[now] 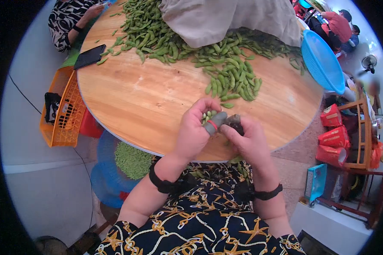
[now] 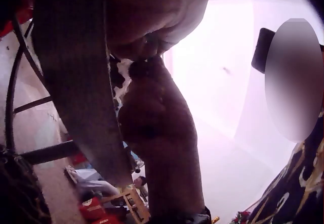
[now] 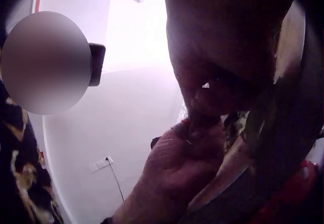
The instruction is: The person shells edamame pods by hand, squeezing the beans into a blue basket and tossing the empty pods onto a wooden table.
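Note:
My left hand (image 1: 192, 129) curls around several shelled green soybeans (image 1: 207, 115) above the near part of the round wooden table (image 1: 136, 97). A grey cover (image 1: 217, 120) with a red band sits on its thumb. Close against it, my right hand (image 1: 253, 138) has bent fingers, a dark cover (image 1: 234, 122) at the index finger and the thumb pressed toward it. I cannot tell what lies between the right fingers. Beyond the hands spreads a heap of green soybean pods (image 1: 230, 76). Both wrist views are dark, showing the left hand (image 3: 187, 158) and right hand (image 2: 157, 107) meeting.
A beige cloth (image 1: 195, 21) covers part of the heap. A blue basket (image 1: 321, 61) leans at the right edge; a black phone (image 1: 89, 57) lies at the left. Below the table's left side, shelled beans (image 1: 132, 160) fill a blue basin (image 1: 104, 180). An orange crate (image 1: 66, 114) stands beside it.

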The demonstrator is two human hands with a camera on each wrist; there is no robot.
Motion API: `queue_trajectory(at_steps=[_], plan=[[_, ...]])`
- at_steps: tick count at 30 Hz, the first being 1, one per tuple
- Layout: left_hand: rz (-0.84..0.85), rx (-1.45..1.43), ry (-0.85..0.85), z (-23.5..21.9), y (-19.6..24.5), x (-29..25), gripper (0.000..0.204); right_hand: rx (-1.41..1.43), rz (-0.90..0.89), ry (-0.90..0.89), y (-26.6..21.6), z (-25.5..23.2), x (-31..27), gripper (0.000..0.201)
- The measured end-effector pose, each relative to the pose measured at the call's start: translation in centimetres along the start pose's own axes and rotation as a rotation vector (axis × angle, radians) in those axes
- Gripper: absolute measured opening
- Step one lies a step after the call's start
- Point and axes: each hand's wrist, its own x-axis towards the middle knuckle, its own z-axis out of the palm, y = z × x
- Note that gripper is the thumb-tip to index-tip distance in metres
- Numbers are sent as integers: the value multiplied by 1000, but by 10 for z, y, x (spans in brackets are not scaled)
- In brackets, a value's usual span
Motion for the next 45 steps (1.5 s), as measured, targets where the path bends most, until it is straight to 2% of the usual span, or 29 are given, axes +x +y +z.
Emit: queue_trajectory(at_steps=[2, 3, 4, 5, 6, 8, 10, 13, 17, 20, 21, 22, 23, 24, 25, 26, 27, 29, 31, 32, 34, 36, 38, 39, 40, 41, 42, 43, 45], plan=[[11, -18, 3, -3, -2, 1, 15, 261, 198, -187, -1, -11, -5, 20], [-107, -238, 9, -8, 2, 1, 11, 257, 200, -179, -4, -20, -6, 20], [-225, -457, 16, -10, 5, 2, 7, 164, 51, -359, -9, -31, -6, 19], [-226, -461, 12, -10, 7, 2, 7, 69, -98, -539, -11, -39, -5, 19], [-249, -513, 54, -9, 10, 4, 5, 67, -95, -535, -8, -43, 0, 19], [-272, -565, 95, -9, 11, 3, 6, -273, -46, 200, 5, -49, 23, 24], [-309, -578, 25, -10, 10, 3, 11, -633, -70, 444, 26, -74, 58, 31], [-350, -559, -38, -12, 9, 3, 10, -836, -47, 402, 24, -80, 82, 31], [-360, -528, -47, -10, 13, -1, 10, -806, -171, 312, 18, -47, 69, 22], [-308, -432, -78, -7, 12, -2, 13, -797, -204, 260, 10, -41, 56, 23], [-235, -229, -55, -4, 13, -3, 19, -798, -207, 260, 6, -41, 48, 23], [-161, -26, -32, -2, 15, -4, 26, -609, -158, 238, 1, -41, 39, 23], [-142, -26, -29, 1, 17, -3, 26, -424, -123, 216, -5, -41, 34, 23], [94, 281, -84, 4, 19, -5, 30, -425, -139, 219, -9, -40, 28, 23], [337, 589, -132, 5, 21, -6, 35, -251, 30, 111, -13, -39, 22, 22], [364, 595, -125, 5, 21, -7, 35, -79, 192, -1, -16, -39, 18, 22], [374, 619, -155, 4, 19, -7, 35, -86, 159, 4, -16, -38, 16, 22], [416, 649, -183, 5, 21, -7, 36, 310, 194, -123, -10, -37, 11, 18], [247, 518, -287, 6, 27, -9, 37, 412, 222, -146, -3, -36, 11, 17], [268, 527, -287, 6, 29, -7, 37, 523, 281, -172, -1, -34, 10, 16], [204, 520, -249, 5, 29, -5, 36, 453, 244, -156, 2, -27, 6, 16], [254, 514, -196, 0, 19, -3, 28, 386, 206, -137, 4, -19, 4, 17], [168, 325, -113, -2, 20, -1, 18, 311, 97, 18, 5, -13, 3, 20], [180, 333, -115, -2, 20, -2, 18, 325, 38, 14, 4, -11, 3, 23], [89, 206, -84, -2, 19, -3, 15, 328, 22, 15, 1, -11, 2, 23], [-6, 80, -52, -3, 19, -3, 12, 332, 92, -79, -4, -11, -1, 21], [2, 89, -54, -3, 20, -3, 12, 335, 164, -175, -5, -9, -3, 20], [-24, 62, -31, -2, 20, -3, 11, 393, 129, -274, 5, -9, -3, 22], [-49, 37, -8, -3, 19, -5, 9, 473, 166, -299, 7, -11, -3, 21]])
